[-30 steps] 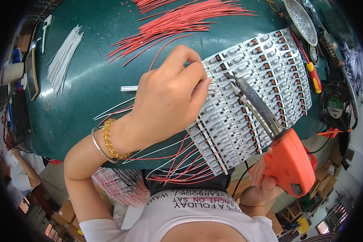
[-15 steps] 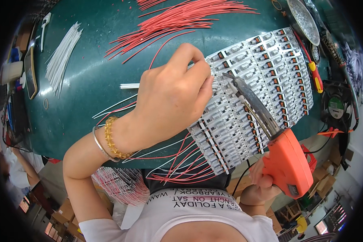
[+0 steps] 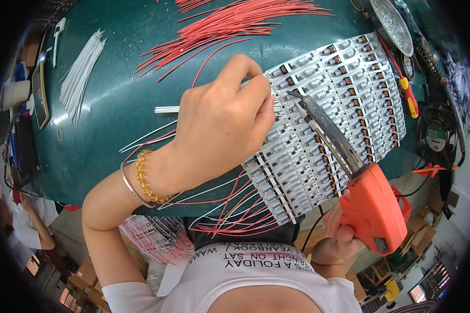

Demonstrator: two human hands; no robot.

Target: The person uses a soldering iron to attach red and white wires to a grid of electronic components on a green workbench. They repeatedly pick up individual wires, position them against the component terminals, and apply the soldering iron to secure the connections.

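Observation:
My left hand (image 3: 222, 122) is closed in a pinch at the left edge of a panel of small circuit boards (image 3: 344, 83). White wires (image 3: 166, 110) stick out from under this hand on its left side, so it holds them; the fingertips are partly hidden. A red wire (image 3: 211, 61) curves up from behind the knuckles. My right hand (image 3: 339, 235) grips the handle of an orange-red soldering gun (image 3: 376, 211). The gun's dark tip (image 3: 293, 95) points up and left over the boards, just right of my left fingertips. Red and white wires (image 3: 235, 208) hang off the panel's lower left side.
Red wires (image 3: 230, 28) lie in a pile on the green table (image 3: 125, 135), with white wires (image 3: 81, 78) at far left. A screwdriver (image 3: 410, 96), a metal dish (image 3: 394, 26) and a small black fan (image 3: 436, 135) stand right. More wired boards (image 3: 156, 237) sit below the table edge.
The soldering gun's tip has shifted slightly up over the boards. My left hand has barely moved. At far left, another person's arm has moved a little.

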